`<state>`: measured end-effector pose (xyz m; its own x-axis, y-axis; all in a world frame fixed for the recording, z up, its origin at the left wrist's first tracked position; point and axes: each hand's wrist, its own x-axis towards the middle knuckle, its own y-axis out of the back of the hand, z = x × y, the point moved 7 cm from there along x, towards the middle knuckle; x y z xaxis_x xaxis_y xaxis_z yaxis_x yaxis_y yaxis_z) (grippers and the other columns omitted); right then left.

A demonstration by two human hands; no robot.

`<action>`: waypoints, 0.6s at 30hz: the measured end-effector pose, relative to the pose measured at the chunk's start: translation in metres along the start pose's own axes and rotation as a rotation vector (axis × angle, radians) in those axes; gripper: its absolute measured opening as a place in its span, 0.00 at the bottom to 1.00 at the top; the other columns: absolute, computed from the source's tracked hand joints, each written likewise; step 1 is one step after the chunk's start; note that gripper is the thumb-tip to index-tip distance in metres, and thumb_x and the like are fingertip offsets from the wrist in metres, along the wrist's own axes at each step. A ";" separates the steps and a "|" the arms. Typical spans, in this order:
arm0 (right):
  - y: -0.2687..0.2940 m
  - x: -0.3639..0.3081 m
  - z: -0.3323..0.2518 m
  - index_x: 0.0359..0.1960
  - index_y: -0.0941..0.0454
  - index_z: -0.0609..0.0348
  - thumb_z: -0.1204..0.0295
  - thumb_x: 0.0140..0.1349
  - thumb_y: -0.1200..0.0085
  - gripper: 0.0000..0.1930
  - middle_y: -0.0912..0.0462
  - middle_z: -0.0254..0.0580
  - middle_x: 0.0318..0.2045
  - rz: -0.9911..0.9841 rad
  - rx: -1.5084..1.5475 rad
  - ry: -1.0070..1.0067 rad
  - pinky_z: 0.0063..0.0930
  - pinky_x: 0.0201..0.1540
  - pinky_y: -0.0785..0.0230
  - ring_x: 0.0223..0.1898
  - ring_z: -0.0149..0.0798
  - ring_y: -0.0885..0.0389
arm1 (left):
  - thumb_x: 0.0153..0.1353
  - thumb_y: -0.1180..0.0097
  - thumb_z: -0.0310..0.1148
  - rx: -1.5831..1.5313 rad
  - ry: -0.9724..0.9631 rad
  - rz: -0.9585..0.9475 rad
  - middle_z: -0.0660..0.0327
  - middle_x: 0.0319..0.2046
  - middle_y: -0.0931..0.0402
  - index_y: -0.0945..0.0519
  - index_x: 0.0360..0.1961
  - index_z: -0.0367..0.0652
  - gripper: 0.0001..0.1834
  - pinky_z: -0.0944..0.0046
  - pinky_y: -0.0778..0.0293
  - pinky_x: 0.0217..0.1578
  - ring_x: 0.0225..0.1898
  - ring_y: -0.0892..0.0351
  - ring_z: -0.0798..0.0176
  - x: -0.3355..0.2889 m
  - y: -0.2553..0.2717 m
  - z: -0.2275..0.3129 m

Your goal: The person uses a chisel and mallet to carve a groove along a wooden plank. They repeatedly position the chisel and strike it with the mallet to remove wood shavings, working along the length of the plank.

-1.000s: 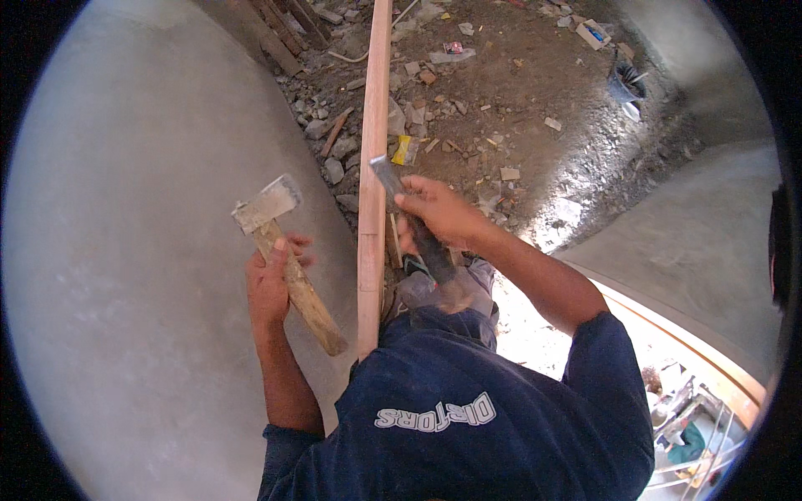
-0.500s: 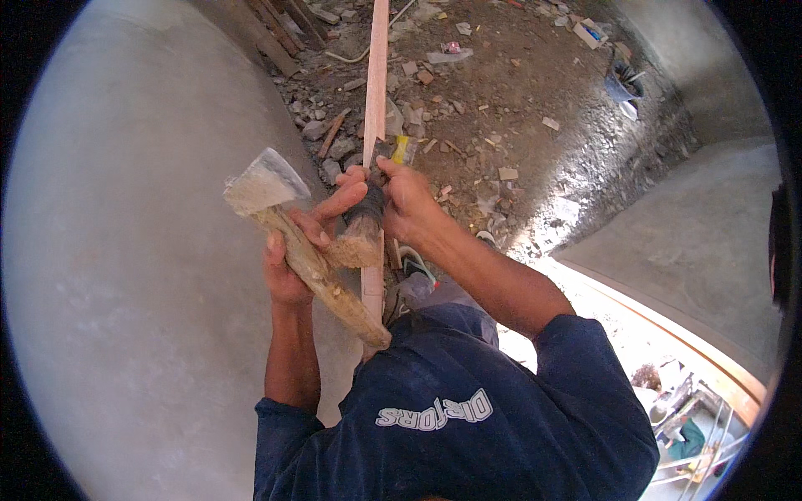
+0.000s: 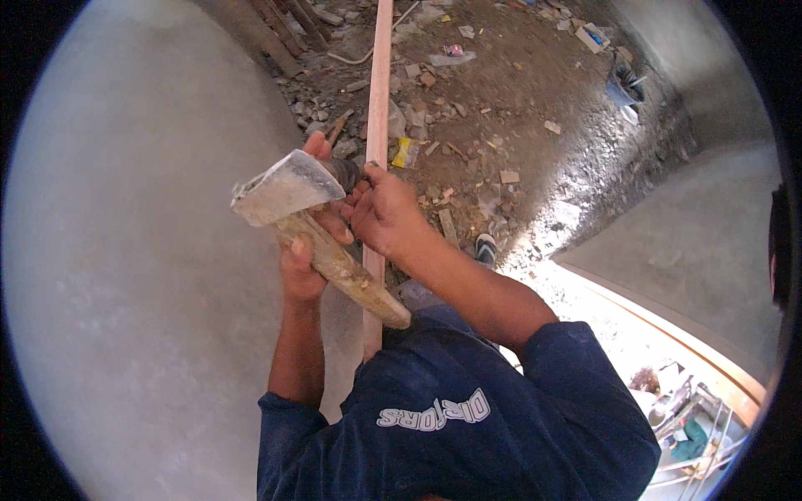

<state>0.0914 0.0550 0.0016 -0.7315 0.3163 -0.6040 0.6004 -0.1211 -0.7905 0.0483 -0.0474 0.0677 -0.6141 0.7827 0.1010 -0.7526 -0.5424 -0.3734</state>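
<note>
Nearest is the person's dark blue shirt (image 3: 518, 426), with white lettering across it and both forearms reaching forward from its sleeves. Past it, the butt of a hatchet (image 3: 291, 190) shows in front of the shirt's upper edge; its pale wooden handle (image 3: 355, 280) slants up and to the left, across the timber, to a broad, dusty grey head. The left hand (image 3: 302, 271) grips this handle just below the head: the thumb lies along the near side, and other fingers show beyond the handle's right edge, only loosely bent. One more fingertip rises behind the head, and whose it is cannot be told for sure.

The right hand (image 3: 384, 209) is just right of the hatchet head, its fingers curled closed on a dark, wrapped tool (image 3: 344, 174). That tool sits between the right fingers and the head, which covers its left part; its far end cannot be made out.

Behind the hands a long, pinkish timber (image 3: 378, 100) runs from the shirt to the top edge. Lower down and farther off are a dark shoe (image 3: 485, 248), a smooth grey wall (image 3: 150, 250) on the left, a yellow wrapper (image 3: 406, 153) on rubble-strewn ground (image 3: 526, 100), and a dark bucket (image 3: 625, 86).
</note>
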 end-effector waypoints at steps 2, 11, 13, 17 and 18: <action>0.002 0.006 0.011 0.49 0.32 0.58 0.62 0.76 0.65 0.14 0.20 0.42 0.38 -0.046 0.020 -0.026 0.45 0.50 0.26 0.40 0.40 0.19 | 0.64 0.47 0.50 0.089 -0.026 0.071 0.50 0.53 0.29 0.41 0.64 0.36 0.37 0.51 0.25 0.51 0.49 0.24 0.54 -0.007 0.008 -0.002; -0.003 -0.029 0.020 0.49 0.31 0.62 0.53 0.74 0.57 0.22 0.20 0.42 0.32 -0.182 -0.333 -0.323 0.31 0.37 0.23 0.34 0.39 0.18 | 0.68 0.53 0.55 0.212 -0.268 0.105 0.52 0.45 0.26 0.32 0.52 0.36 0.30 0.58 0.25 0.42 0.42 0.23 0.56 0.032 -0.015 0.050; -0.017 -0.062 0.007 0.52 0.31 0.63 0.50 0.72 0.53 0.25 0.19 0.42 0.31 -0.279 -0.553 -0.369 0.29 0.34 0.25 0.31 0.36 0.18 | 0.69 0.56 0.57 0.322 -0.269 0.135 0.52 0.43 0.25 0.29 0.46 0.36 0.29 0.60 0.27 0.37 0.39 0.24 0.57 0.034 -0.011 0.050; -0.048 -0.104 -0.019 0.57 0.31 0.62 0.49 0.65 0.42 0.31 0.19 0.42 0.31 -0.706 -1.464 0.327 0.28 0.29 0.26 0.25 0.30 0.20 | 0.72 0.62 0.55 0.202 -0.260 0.124 0.52 0.43 0.24 0.27 0.40 0.36 0.28 0.61 0.27 0.34 0.37 0.25 0.59 0.046 -0.006 0.040; -0.048 -0.107 -0.019 0.58 0.31 0.61 0.50 0.64 0.40 0.31 0.19 0.41 0.31 -0.663 -1.397 0.211 0.28 0.29 0.26 0.25 0.30 0.20 | 0.73 0.63 0.55 0.117 -0.260 0.081 0.51 0.43 0.24 0.28 0.40 0.36 0.28 0.62 0.27 0.34 0.37 0.25 0.60 0.050 -0.013 0.039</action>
<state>0.1469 0.0450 0.1056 -0.9925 0.0930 -0.0796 0.1015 0.9887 -0.1103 0.0181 -0.0132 0.1137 -0.7023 0.6391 0.3135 -0.7115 -0.6433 -0.2826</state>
